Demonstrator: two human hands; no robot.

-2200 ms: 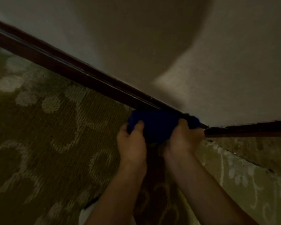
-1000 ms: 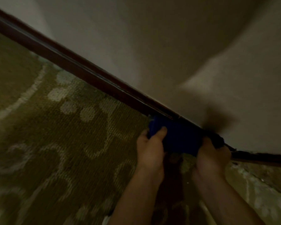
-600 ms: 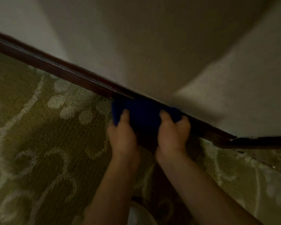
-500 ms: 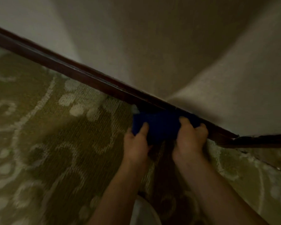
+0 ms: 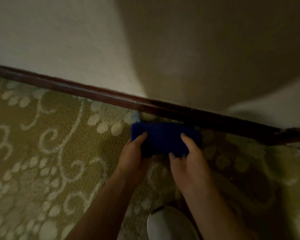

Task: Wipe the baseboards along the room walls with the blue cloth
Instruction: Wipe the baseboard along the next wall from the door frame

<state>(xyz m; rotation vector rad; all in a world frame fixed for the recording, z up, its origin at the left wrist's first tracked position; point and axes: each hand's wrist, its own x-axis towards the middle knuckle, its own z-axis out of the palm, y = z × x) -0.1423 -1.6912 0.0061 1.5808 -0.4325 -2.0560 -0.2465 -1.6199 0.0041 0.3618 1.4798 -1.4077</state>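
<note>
**Both hands on the cloth below the baseboard**

The left hand and right hand each pinch an end of the folded blue cloth, thumbs on top. The cloth sits just under the dark baseboard, over the patterned carpet, near a wall corner.

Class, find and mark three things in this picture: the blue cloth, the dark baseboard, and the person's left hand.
blue cloth (image 5: 164, 137), head view, middle of its upper face.
baseboard (image 5: 93, 91), head view, front face, left of the cloth.
left hand (image 5: 132, 154), head view, back of the hand, gripping the cloth's left end.
</note>
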